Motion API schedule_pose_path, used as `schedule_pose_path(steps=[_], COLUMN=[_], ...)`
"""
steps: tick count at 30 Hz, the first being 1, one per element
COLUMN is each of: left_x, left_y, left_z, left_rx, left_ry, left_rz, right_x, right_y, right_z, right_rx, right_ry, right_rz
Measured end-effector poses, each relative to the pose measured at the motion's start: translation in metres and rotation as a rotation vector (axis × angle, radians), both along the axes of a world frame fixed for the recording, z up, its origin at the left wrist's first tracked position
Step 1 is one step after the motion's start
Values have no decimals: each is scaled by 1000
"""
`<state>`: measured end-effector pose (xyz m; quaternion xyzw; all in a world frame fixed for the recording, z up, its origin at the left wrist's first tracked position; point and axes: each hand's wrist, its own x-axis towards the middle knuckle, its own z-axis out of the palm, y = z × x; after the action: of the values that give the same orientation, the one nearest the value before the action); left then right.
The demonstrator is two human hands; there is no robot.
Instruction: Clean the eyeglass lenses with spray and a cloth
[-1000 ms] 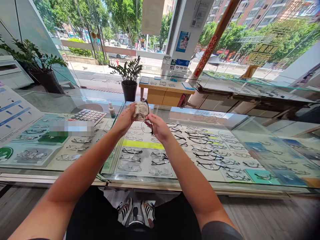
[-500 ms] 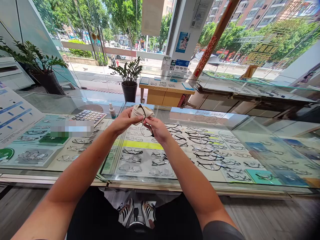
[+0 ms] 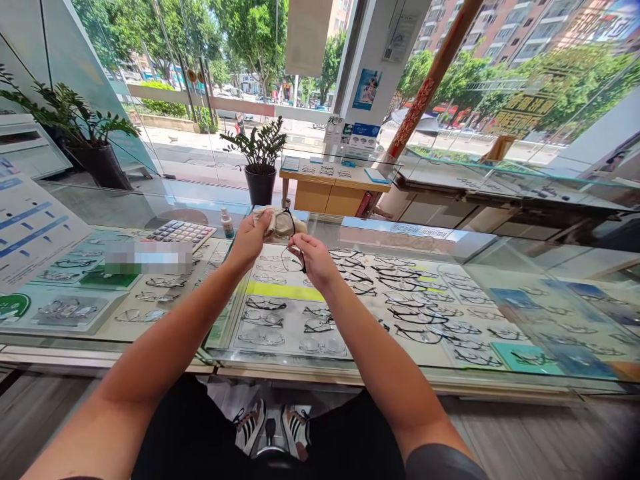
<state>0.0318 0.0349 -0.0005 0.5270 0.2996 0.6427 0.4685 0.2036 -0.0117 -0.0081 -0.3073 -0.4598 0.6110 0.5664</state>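
Left hand [image 3: 251, 235]: gripping cloth [image 3: 271, 227], soft-looking | right hand [image 3: 317, 259]: pinching glasses [image 3: 293, 227], on its left | likely light, rigid, fragile; hold by frame [image 3: 304, 268]

The cloth [image 3: 299, 227] is plain cream, the glasses [image 3: 293, 223] black-rimmed. The paper-flat strip [image 3: 285, 291] is bright yellow-green, the bottle [image 3: 227, 223] white above teal. Pale shoes [image 3: 250, 427] carry black stripes; the trousers [image 3: 350, 433] are solid black.
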Motion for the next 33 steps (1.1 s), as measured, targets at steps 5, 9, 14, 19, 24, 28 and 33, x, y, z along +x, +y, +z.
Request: schedule_pose_path(steps=[5, 9, 14, 19, 24, 28, 33], left_x=[-9, -13, -14, -17, -19, -19, -18], left_y=[9, 2, -11, -21, -22, -18, -16], left_z=[4, 9, 13, 19, 20, 15, 10], left_rx=[-63, -5, 79, 391, 635, 660, 695], left_ry=[-132, -40, 149, 479, 771, 838, 841], left_rz=[93, 121, 195, 336, 325, 320, 359], right_x=[14, 18, 24, 40, 53, 55, 56], right_y=[1, 1, 1, 0, 2, 4, 3], right_z=[10, 13, 17, 26, 26, 25, 28], right_rx=[55, 44, 73, 120, 167, 166, 175], right_ry=[64, 78, 0, -142, -235, -308, -378], right_rz=[-58, -65, -22, 126, 220, 225, 221])
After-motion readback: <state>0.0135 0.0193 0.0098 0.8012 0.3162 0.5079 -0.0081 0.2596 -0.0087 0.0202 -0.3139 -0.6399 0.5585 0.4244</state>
